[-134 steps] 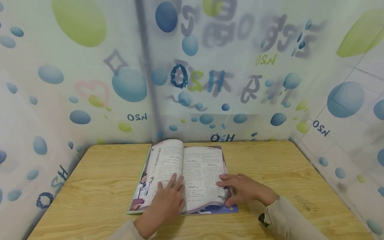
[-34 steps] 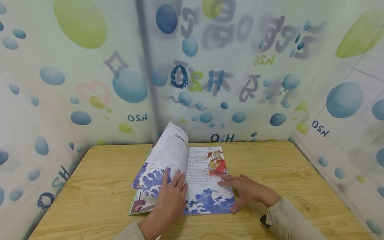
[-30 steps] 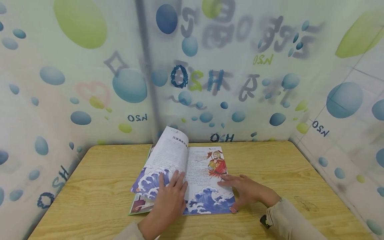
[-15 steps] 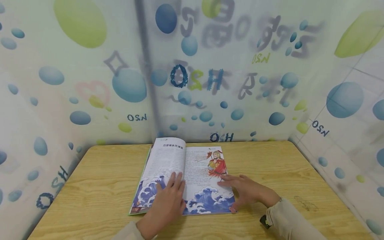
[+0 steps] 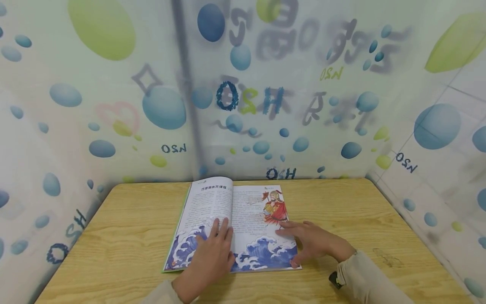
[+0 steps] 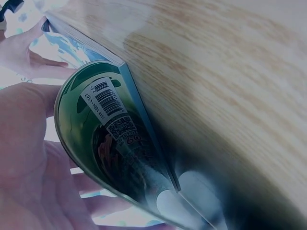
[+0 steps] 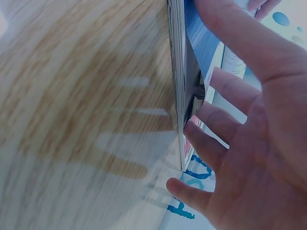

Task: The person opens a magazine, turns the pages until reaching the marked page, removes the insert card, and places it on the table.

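Note:
An open magazine [image 5: 250, 211] lies on the table, with blue waves across both pages and a figure in red on the right one. My left hand [image 5: 213, 252] rests on the left page near the spine, fingers extended. In the left wrist view, the magazine's green cover [image 6: 79, 115] bows up from the table and shows a barcode. My right hand [image 5: 313, 240] touches the right page's outer edge, its thumb at the lower corner and its fingers spread. The right wrist view shows those fingers [image 7: 206, 143] loosely bent beside the stacked page edges.
The wooden table [image 5: 133, 228] extends on both sides of the magazine. A pale curtain [image 5: 243, 160] with blue and green dots stands along its back edge and sides. A small dark object [image 5: 334, 279] shows at the right sleeve's cuff.
A page has been turned from right to left, bringing up the wave pages. Its raised leaf has come down flat under my left hand. My right hand has barely moved over the last second.

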### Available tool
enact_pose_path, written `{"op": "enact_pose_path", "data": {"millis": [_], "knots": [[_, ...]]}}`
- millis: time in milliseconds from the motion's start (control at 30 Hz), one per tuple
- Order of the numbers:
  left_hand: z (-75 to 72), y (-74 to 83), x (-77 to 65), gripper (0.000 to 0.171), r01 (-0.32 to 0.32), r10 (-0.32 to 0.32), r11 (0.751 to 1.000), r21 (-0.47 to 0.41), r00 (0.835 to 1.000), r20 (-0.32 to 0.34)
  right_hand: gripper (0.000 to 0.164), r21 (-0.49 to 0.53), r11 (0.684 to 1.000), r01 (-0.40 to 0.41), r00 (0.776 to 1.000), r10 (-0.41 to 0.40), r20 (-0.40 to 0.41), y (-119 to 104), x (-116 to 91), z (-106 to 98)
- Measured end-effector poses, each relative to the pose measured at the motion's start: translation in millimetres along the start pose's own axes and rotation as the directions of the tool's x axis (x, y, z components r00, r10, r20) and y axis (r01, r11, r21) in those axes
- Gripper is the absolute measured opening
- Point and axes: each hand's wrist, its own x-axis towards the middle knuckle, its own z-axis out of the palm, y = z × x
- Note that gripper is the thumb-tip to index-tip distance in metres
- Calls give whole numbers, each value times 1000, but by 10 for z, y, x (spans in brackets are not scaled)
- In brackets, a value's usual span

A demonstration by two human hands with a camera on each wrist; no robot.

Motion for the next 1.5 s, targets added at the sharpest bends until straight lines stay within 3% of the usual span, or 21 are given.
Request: {"op": "enact_pose_path", "data": {"millis": [433,633,733,967,1200,1367,1500], "knots": [[-7,-8,16,61,-7,7,1000,11,1000,-7,80,33,999,7,1000,-6,-24,-20,5,0],[1,-10,30,63,-73,74,997,24,997,-27,77,18,1000,12,999,-11,-36,-29,12,-6],[13,-13,39,61,-151,153,987,47,988,-37,76,14,1000,6,999,-5,-39,-35,17,-9],[66,17,57,62,-318,323,945,76,944,-69,76,3,1000,-2,998,2,-55,-56,32,-21],[43,60,61,74,-340,341,935,103,940,15,78,-2,1000,29,995,-29,-100,-19,50,-2],[29,55,55,69,-352,361,918,183,932,-18,79,33,999,30,994,-26,-110,10,34,4],[28,44,58,65,-363,378,913,187,924,-55,84,72,997,19,994,-11,-112,32,-9,-15]]}}
